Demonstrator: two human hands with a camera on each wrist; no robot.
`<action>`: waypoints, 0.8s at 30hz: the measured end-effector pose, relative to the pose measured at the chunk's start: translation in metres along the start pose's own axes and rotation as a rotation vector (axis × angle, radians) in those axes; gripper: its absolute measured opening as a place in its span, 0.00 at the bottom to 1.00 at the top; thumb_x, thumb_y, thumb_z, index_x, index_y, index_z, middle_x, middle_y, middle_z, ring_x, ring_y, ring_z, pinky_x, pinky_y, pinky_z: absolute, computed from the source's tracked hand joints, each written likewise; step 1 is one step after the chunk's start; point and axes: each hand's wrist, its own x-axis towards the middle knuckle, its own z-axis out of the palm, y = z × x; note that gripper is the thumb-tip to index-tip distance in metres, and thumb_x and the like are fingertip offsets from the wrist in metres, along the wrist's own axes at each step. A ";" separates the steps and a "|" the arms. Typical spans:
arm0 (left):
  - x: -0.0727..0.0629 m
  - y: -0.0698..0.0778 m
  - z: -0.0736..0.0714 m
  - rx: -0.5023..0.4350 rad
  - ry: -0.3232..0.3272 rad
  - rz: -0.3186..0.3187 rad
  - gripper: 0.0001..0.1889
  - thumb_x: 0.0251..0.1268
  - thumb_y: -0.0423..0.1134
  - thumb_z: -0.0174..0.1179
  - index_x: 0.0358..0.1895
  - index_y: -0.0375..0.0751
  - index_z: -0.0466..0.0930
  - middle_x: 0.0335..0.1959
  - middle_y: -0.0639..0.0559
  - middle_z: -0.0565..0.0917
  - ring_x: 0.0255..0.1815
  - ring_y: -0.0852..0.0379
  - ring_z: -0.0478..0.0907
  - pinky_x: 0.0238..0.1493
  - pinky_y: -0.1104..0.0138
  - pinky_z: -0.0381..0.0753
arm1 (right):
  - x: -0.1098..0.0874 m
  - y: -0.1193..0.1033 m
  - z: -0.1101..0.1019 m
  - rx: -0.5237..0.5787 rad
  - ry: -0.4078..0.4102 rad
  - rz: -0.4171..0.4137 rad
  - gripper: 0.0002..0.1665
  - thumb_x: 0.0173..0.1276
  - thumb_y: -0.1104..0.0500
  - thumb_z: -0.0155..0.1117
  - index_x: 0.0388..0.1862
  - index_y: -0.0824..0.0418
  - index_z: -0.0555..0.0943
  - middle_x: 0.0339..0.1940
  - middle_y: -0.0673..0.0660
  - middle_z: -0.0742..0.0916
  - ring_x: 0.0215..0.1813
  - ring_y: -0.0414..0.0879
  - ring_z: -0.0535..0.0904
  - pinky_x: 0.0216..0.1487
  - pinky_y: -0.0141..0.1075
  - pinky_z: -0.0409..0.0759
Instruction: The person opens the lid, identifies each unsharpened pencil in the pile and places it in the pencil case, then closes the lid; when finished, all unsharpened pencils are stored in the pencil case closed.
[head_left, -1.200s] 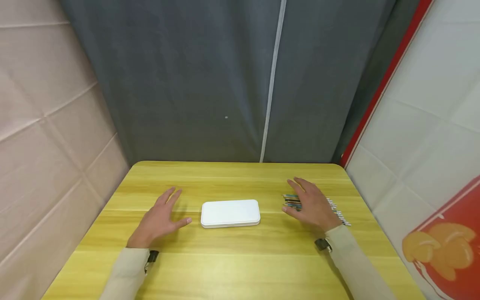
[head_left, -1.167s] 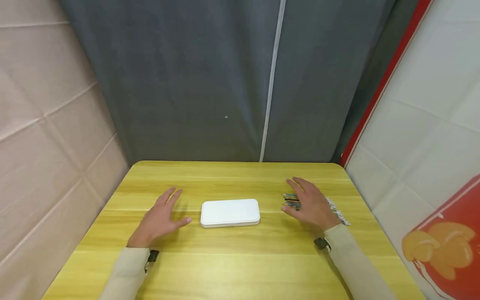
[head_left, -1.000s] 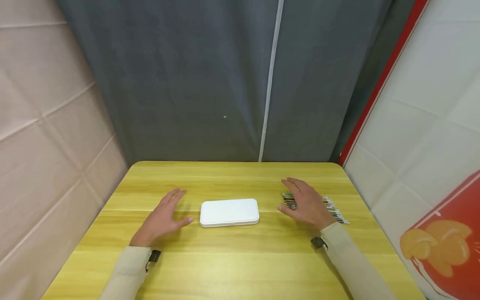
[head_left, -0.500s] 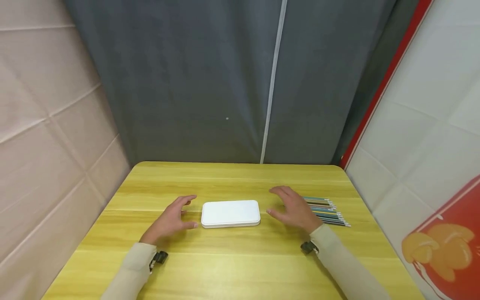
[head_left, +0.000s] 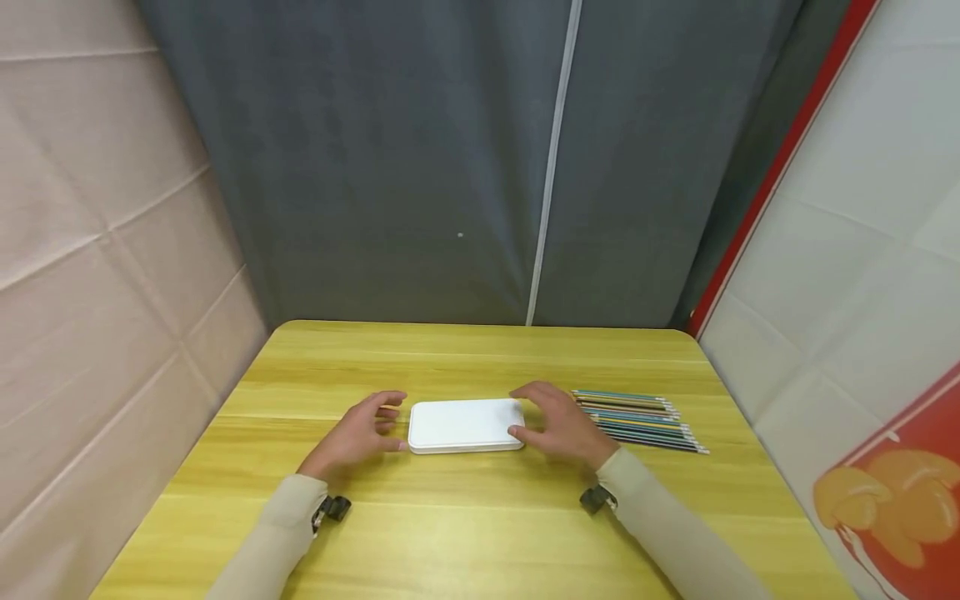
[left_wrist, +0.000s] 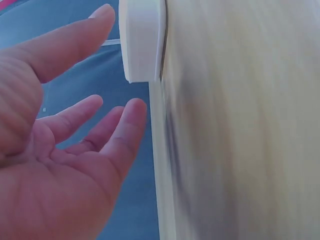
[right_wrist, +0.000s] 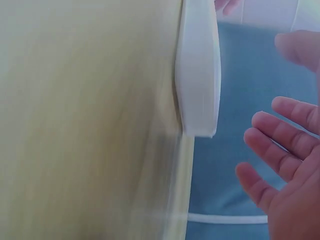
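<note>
A white flat case [head_left: 465, 425] with rounded corners lies closed in the middle of the wooden table. At its left end is my left hand [head_left: 358, 435], fingers loosely bent and thumb apart; the left wrist view shows a gap between these fingers [left_wrist: 132, 117] and the case [left_wrist: 143, 42]. My right hand [head_left: 561, 425] hovers over the right end, its thumb and fingertips at the lid's edge in the head view. In the right wrist view its spread fingers [right_wrist: 280, 145] hold nothing and stand off the case [right_wrist: 199, 70].
Several pencils [head_left: 637, 421] lie side by side in a row on the table, just right of my right hand. The table [head_left: 465, 533] ends at a grey curtain [head_left: 390, 167] behind, with pale wall coverings on both sides.
Both hands have moved inward, from well apart to the two ends of the case. My right hand no longer covers the pencils. The case and pencils have stayed put.
</note>
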 end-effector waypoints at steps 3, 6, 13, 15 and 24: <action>0.002 0.001 0.003 -0.034 -0.014 -0.026 0.47 0.55 0.36 0.82 0.79 0.41 0.67 0.75 0.43 0.74 0.71 0.42 0.77 0.68 0.56 0.80 | 0.002 -0.004 0.004 0.053 -0.018 0.005 0.33 0.68 0.42 0.76 0.65 0.57 0.83 0.61 0.50 0.88 0.64 0.48 0.83 0.66 0.51 0.82; 0.003 0.001 0.004 -0.050 -0.027 -0.044 0.47 0.55 0.36 0.82 0.78 0.40 0.67 0.73 0.42 0.76 0.71 0.42 0.77 0.68 0.57 0.80 | 0.004 -0.008 0.009 0.099 -0.043 0.003 0.33 0.68 0.43 0.76 0.66 0.58 0.83 0.60 0.51 0.88 0.62 0.47 0.84 0.64 0.50 0.82; 0.009 -0.002 0.004 -0.140 -0.082 -0.089 0.47 0.54 0.36 0.82 0.78 0.40 0.67 0.72 0.40 0.76 0.70 0.42 0.77 0.66 0.59 0.82 | 0.011 -0.016 0.024 0.228 -0.074 -0.033 0.32 0.65 0.49 0.79 0.64 0.61 0.83 0.57 0.56 0.88 0.58 0.51 0.84 0.61 0.48 0.82; 0.011 -0.003 0.004 -0.164 -0.096 -0.088 0.48 0.54 0.35 0.82 0.79 0.40 0.66 0.72 0.38 0.76 0.69 0.42 0.78 0.65 0.60 0.83 | 0.013 -0.019 0.029 0.248 -0.084 -0.039 0.32 0.65 0.50 0.80 0.64 0.61 0.83 0.57 0.57 0.88 0.58 0.52 0.84 0.62 0.47 0.82; 0.018 -0.004 0.009 -0.177 -0.125 -0.085 0.48 0.51 0.32 0.83 0.77 0.41 0.67 0.67 0.38 0.79 0.60 0.48 0.82 0.60 0.59 0.85 | 0.022 -0.035 0.046 0.206 -0.108 -0.040 0.30 0.62 0.49 0.80 0.62 0.55 0.84 0.60 0.48 0.87 0.65 0.46 0.80 0.67 0.47 0.77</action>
